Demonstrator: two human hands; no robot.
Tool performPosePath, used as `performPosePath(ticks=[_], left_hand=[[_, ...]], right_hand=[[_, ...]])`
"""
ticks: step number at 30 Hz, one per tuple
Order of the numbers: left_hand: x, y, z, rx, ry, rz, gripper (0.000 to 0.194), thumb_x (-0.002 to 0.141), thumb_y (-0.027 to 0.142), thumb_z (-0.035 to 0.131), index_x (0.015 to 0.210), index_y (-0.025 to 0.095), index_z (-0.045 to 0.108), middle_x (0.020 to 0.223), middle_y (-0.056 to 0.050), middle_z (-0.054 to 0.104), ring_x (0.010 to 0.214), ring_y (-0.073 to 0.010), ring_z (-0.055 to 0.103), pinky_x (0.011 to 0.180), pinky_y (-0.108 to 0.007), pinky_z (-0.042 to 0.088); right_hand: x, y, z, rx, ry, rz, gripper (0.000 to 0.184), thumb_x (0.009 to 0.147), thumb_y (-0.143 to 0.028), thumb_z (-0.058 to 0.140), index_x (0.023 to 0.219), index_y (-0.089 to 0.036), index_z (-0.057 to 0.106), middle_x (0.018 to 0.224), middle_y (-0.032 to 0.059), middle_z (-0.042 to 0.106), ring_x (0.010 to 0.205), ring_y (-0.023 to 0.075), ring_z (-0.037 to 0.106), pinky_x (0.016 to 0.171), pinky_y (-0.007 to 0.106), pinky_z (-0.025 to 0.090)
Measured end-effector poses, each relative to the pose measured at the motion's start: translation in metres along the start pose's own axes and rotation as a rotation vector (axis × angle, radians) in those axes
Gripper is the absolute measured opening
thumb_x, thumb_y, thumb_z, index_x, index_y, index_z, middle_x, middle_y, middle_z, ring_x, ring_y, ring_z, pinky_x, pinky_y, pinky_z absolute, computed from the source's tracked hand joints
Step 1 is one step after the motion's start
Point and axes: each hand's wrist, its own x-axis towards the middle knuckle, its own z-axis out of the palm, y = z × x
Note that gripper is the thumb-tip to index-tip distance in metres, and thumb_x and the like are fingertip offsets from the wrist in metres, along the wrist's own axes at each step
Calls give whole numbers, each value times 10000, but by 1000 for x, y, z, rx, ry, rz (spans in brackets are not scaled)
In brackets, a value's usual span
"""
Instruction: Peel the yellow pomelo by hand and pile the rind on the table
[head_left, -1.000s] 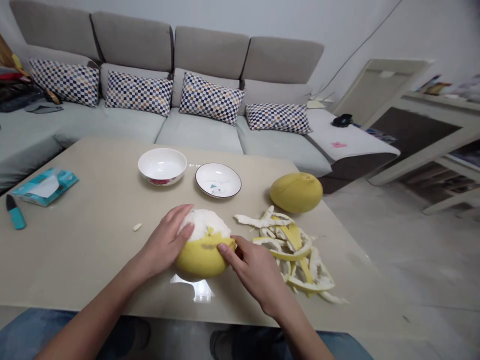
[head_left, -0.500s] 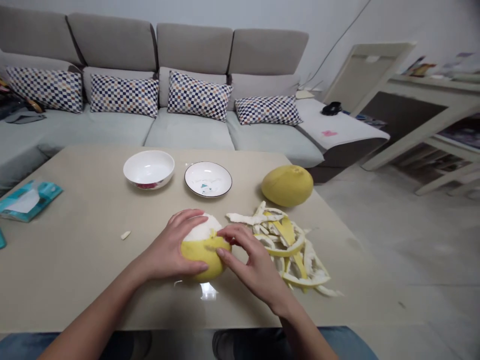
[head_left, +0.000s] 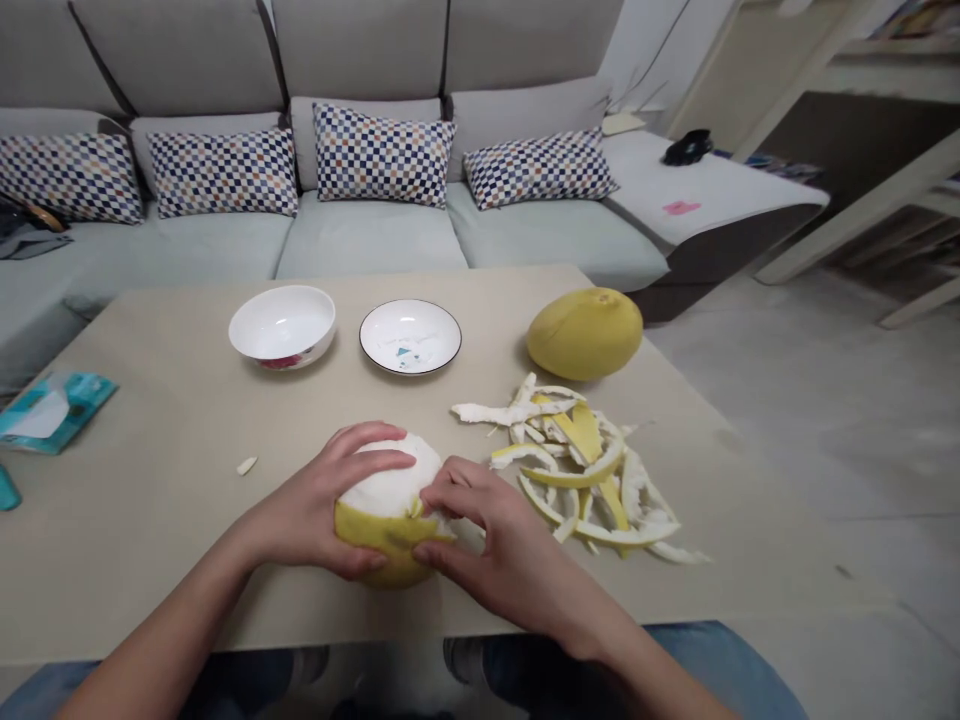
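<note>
A half-peeled pomelo (head_left: pixel 390 505) is at the near side of the table, white pith bare on top and yellow rind below. My left hand (head_left: pixel 330 510) wraps round its left side, fingers over the pith and thumb low on the rind. On the right side, my right hand (head_left: pixel 487 530) pinches at the torn rind edge with bent fingers, thumb pressed against the yellow skin. A heap of pomelo peel strips (head_left: pixel 592 470) lies right of my right hand. Behind that heap rests a whole unpeeled pomelo (head_left: pixel 585 333).
Across the table (head_left: pixel 187 540) stand a white bowl (head_left: pixel 283 325) and a dark-rimmed plate (head_left: pixel 410 337). A tissue pack (head_left: pixel 60 410) lies at the left, and a small peel scrap (head_left: pixel 247 465) left of my hand. Beyond is a grey sofa (head_left: pixel 367 240) with checkered cushions.
The view has tilted down and drawn closer. My right fingers have curled in tighter at the rind edge and moved left over the pomelo. My left hand keeps its hold.
</note>
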Motion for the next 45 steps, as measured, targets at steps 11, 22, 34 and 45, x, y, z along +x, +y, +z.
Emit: performPosePath(ticks=[11,22,34,45], left_hand=[[8,18,5,151,-51,77,762,712,427,787,1390,318,456,1499,-89,363,1414,-327,303,1171,-514,300],[9,18,7,177,75,-65,774,740,536,739,1415,313,431,1501,-103,349,1395,-348,336,1148,-531,327],[10,17,3,200,38,-47,774,732,538,722,1411,308,430,1484,-103,365,1377,-352,357,1143,-533,323],[16,26,8,234,15,-48,761,743,522,731,1409,306,433,1488,-110,361,1384,-347,354,1146,-538,318]], right_hand=[[-22,19,10,-126,54,-106,231,715,-118,756,771,-177,539,781,12,550,743,163,504,662,276,377],[-19,17,25,-176,240,-34,457,617,-267,887,975,-166,621,929,85,597,879,251,518,786,400,440],[-8,29,34,66,243,-148,384,635,-227,798,763,-215,436,782,4,499,763,185,448,706,322,373],[-9,43,30,43,181,-333,331,725,-263,743,678,-218,419,721,-8,485,720,168,422,695,304,351]])
